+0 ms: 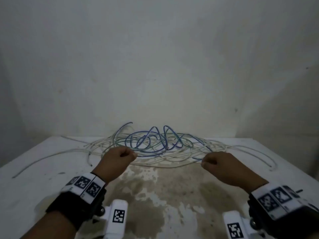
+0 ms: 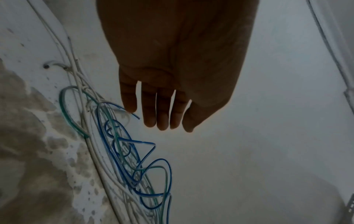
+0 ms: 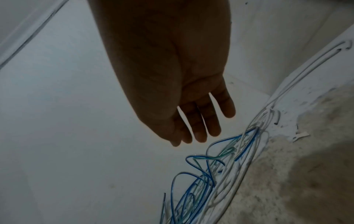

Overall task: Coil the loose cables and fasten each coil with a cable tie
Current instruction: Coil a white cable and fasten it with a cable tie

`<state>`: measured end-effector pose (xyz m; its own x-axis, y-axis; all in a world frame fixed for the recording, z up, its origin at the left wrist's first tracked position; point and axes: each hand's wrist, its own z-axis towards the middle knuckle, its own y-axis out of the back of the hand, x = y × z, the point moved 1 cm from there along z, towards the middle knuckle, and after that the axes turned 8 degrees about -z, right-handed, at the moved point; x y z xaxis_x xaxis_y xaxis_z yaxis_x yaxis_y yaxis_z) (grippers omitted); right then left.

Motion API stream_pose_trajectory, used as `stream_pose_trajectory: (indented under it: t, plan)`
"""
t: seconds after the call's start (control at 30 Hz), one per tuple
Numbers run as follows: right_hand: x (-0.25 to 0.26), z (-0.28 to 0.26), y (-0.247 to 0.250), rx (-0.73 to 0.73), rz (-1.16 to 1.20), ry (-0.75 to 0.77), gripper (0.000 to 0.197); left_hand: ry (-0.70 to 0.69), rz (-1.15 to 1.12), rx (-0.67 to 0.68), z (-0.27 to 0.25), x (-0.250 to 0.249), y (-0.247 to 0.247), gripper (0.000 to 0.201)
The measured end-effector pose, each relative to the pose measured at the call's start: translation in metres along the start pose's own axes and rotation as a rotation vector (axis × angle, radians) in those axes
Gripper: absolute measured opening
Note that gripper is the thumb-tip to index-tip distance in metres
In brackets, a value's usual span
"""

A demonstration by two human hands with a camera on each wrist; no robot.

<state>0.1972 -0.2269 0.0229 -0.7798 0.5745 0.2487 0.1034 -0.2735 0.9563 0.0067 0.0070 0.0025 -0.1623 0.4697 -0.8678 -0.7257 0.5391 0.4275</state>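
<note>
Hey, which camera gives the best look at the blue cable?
The head view: the blue cable shows whole, looping over the white cables on the table. The left wrist view and right wrist view catch only nearby tangled stretches.

Both arms reach forward, side by side and well apart. The left hand (image 1: 119,158) looks curled like a loose fist from above, but the left wrist view shows its fingers (image 2: 162,109) straight and close together. The right hand (image 1: 219,163) is the same, with its fingers (image 3: 201,121) straight, pointing down, and holding nothing.
</note>
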Motion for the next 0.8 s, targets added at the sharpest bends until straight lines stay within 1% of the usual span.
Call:
stream_pose_trajectory:
  t: [0.07,0.17,0.33,0.47,0.53,0.63,0.7,0.73,0.8]
  plan:
    - [-0.004,0.012,-0.006,-0.001,-0.001,-0.005,0.023,-0.009,0.009,0.013,0.013,0.005,-0.008,0.022]
    - [-0.01,0.034,-0.018,0.053,-0.048,-0.009,0.026,0.013,0.038,0.067,0.036,0.011,-0.025,0.019]
    - [-0.035,0.072,-0.037,0.108,-0.104,-0.089,0.035,-0.02,0.127,0.182,0.075,0.014,-0.062,0.018]
    - [-0.057,0.099,-0.051,0.15,-0.148,-0.141,0.037,-0.008,0.242,0.31,0.107,0.019,-0.095,0.025]
    - [-0.066,0.112,-0.055,0.157,-0.152,-0.155,0.037,0.005,0.316,0.381,0.121,0.022,-0.11,0.035]
    - [-0.073,0.13,-0.059,0.138,-0.148,-0.16,0.034,0.001,0.414,0.455,0.138,0.025,-0.129,0.046]
    - [-0.075,0.141,-0.062,0.125,-0.141,-0.149,0.032,-0.004,0.528,0.501,0.148,0.029,-0.139,0.05]
    - [-0.076,0.147,-0.064,0.13,-0.147,-0.146,0.032,0.0,0.582,0.522,0.152,0.031,-0.144,0.048]
    - [-0.076,0.156,-0.067,0.158,-0.164,-0.138,0.034,-0.007,0.658,0.552,0.159,0.036,-0.151,0.036]
